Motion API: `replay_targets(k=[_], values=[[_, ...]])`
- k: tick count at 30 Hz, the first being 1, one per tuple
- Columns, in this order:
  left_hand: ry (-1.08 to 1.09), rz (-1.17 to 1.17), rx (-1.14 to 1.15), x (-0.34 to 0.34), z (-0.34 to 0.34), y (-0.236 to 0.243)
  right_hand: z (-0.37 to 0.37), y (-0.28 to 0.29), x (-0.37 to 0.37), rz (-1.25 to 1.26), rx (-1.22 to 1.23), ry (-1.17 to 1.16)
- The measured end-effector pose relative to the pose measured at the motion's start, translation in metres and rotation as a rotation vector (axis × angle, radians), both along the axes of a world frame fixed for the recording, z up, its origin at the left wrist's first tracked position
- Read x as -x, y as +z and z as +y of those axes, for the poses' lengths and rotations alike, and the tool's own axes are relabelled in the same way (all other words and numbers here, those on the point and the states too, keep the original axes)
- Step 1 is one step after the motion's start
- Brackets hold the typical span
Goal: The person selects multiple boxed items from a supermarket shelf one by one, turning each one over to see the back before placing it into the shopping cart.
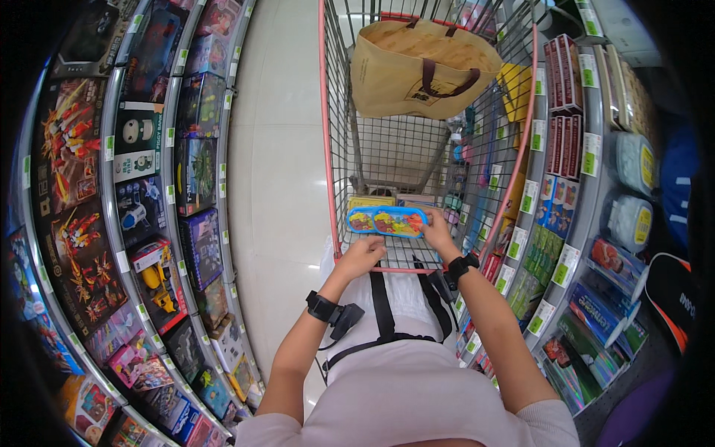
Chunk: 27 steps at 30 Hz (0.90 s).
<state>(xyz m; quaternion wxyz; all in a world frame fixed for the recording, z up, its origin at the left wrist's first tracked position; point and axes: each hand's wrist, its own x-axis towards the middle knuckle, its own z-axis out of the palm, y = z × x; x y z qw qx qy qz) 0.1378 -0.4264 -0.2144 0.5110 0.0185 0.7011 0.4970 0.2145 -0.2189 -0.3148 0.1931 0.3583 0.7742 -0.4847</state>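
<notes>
A blue-rimmed, rounded oblong package (pixel 387 221) with colourful pictures is above the near end of the shopping cart (pixel 325 112). My right hand (pixel 437 229) grips its right end, with thumb and fingers closed on the edge. My left hand (pixel 362 255) is just below the package's left part, close to the cart's near rim. Its fingers are loosely bent and apart, with nothing visible in them. Just beyond the package a yellow-edged flat item (pixel 372 201) and a darker flat item (pixel 415 201) are partly hidden.
A large tan tote bag (pixel 424 71) with dark handles stands at the cart's far end. Shelves of boxed toys (pixel 153 201) line the left side across a tiled aisle floor (pixel 277 164). On the right, close to the cart, shelves hold red boxes (pixel 564 145) and clear tubs (pixel 631 222).
</notes>
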Motion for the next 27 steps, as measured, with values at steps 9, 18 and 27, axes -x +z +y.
replay_targets(k=[9,18,27], values=[[-0.223,0.166,0.140,0.014,0.031,-0.063,-0.027,-0.043,0.001,-0.107,0.188,0.131],[-0.395,0.095,0.362,0.016,0.038,-0.105,-0.038,-0.074,0.006,-0.010,0.375,0.043],[-0.317,0.161,0.257,0.025,0.033,-0.095,-0.043,-0.059,0.031,-0.237,0.470,0.099]])
